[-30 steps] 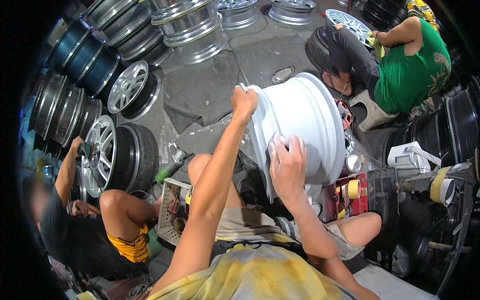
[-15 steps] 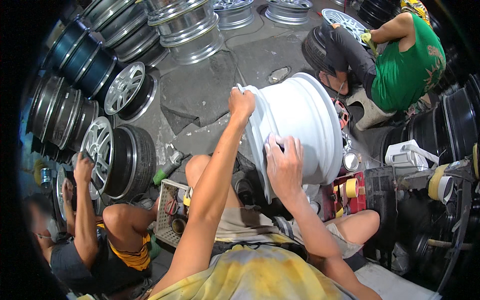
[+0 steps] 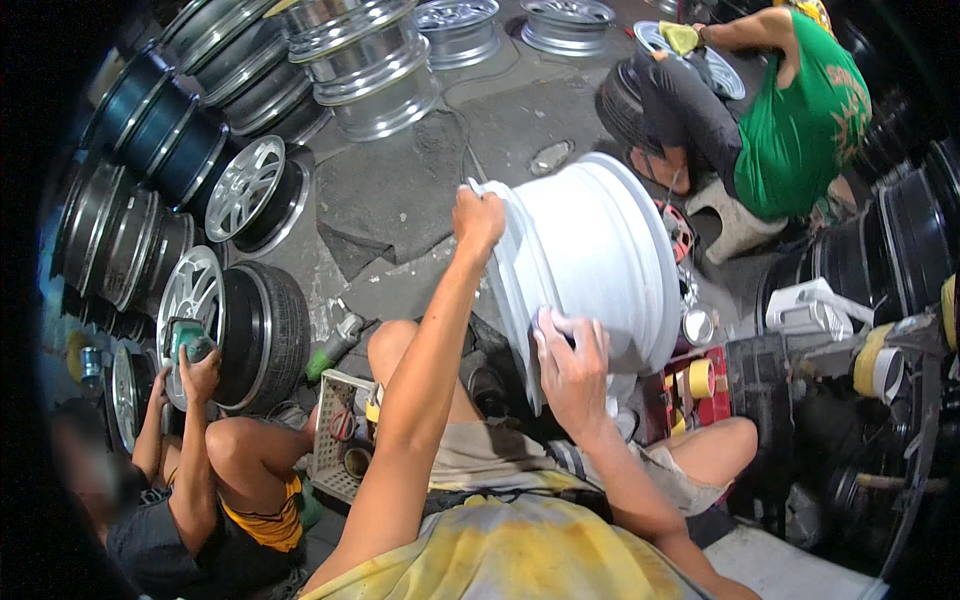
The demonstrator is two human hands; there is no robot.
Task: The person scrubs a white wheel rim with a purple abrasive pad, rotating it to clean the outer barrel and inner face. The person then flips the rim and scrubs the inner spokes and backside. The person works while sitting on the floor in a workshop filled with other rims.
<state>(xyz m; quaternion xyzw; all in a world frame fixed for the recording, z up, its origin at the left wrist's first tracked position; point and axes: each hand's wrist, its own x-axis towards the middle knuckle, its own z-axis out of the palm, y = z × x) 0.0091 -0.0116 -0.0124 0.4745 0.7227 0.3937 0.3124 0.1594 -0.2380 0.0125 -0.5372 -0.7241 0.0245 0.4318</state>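
Observation:
A pale grey-white wheel rim (image 3: pixel 590 250) stands in front of me on edge, its barrel turned sideways. My left hand (image 3: pixel 478 217) is closed around the upper left edge of its flange. Against the lower barrel, close to the left flange, my right hand (image 3: pixel 573 365) presses a small purple pad (image 3: pixel 541 318). Most of that pad is hidden under the fingers, so its exact kind cannot be made out.
A cream plastic basket (image 3: pixel 335 425) with tools sits left of my knees, near a green-and-grey power tool (image 3: pixel 338 340). At right, a red box (image 3: pixel 715 385) holds tape rolls. Co-workers handle wheels at far right and left; stacked rims (image 3: pixel 365 70) stand behind.
My right hand has slid down the barrel toward me with the pad. My left hand keeps its hold. The left co-worker's tool has moved lower; the right co-worker's cloth has shifted across the wheel.

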